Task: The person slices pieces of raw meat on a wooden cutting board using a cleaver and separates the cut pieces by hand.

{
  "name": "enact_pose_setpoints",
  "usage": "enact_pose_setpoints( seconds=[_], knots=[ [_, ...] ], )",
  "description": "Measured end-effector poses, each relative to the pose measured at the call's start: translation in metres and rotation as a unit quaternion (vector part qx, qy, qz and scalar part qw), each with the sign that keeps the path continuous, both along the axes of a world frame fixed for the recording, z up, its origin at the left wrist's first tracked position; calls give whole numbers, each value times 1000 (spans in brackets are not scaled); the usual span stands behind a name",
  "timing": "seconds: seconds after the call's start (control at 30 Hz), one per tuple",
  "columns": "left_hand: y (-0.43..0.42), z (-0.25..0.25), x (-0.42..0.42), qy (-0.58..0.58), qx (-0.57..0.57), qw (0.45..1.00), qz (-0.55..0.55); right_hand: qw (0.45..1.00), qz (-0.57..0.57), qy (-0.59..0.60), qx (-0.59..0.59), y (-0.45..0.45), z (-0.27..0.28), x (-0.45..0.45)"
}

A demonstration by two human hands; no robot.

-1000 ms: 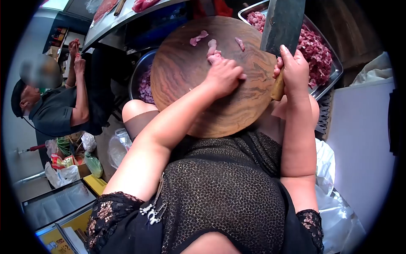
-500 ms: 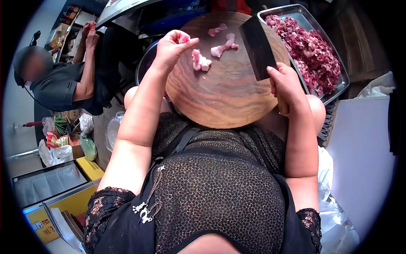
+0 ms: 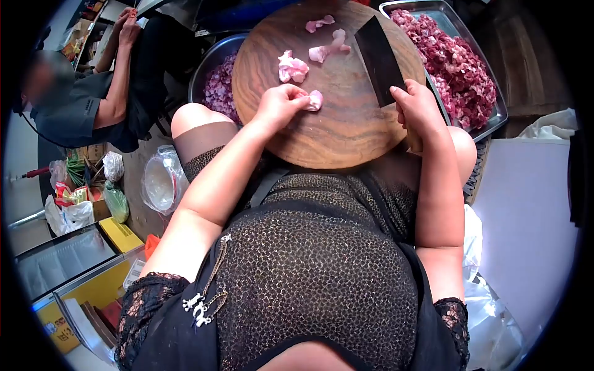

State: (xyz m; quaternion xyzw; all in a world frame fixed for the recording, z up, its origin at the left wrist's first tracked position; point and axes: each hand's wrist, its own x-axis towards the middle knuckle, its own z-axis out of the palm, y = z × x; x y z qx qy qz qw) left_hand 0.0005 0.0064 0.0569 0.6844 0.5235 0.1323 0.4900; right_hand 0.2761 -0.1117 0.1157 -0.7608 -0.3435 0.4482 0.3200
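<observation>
My left hand [image 3: 283, 107] pinches a small piece of pale pink meat [image 3: 315, 101] over the near left part of a round wooden chopping board [image 3: 346, 139]. My right hand [image 3: 418, 111] is wrapped round the handle of a cleaver [image 3: 377, 62], whose broad dark blade lies over the board's right side. Farther up the board are a crumpled lump of meat [image 3: 292, 67], a longer strip of meat [image 3: 330, 47] and a small scrap of meat [image 3: 320, 24]. The tips of my right fingers are partly hidden.
At the right stands a metal tray [image 3: 502, 117] heaped with chopped meat [image 3: 455, 68]. A metal basin [image 3: 198, 83] holding more meat sits left of the board. Another person [image 3: 93, 105] sits at the far left. Several bags and a clear plastic-covered tub [image 3: 163, 185] are on the floor.
My left hand has come down and right with the piece of meat, from above the board's left edge to its surface. The cleaver stays in my right hand; the view has shifted slightly.
</observation>
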Motion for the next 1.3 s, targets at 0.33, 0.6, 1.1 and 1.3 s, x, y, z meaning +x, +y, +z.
enact_pose_setpoints(
  seconds=[0.33,0.6,1.1,1.3],
  knots=[
    [5,41,22,-156,-139,978,1,1000,8,19,21,2,-5,0],
    [-22,11,8,-184,-204,951,142,969,140,204,16,-17,6,-27],
    [-1,52,-42,189,91,963,-169,997,45,51,-23,-24,-2,-11],
    [47,23,6,70,309,929,-192,998,45,53,-9,-16,-3,-14]
  ],
)
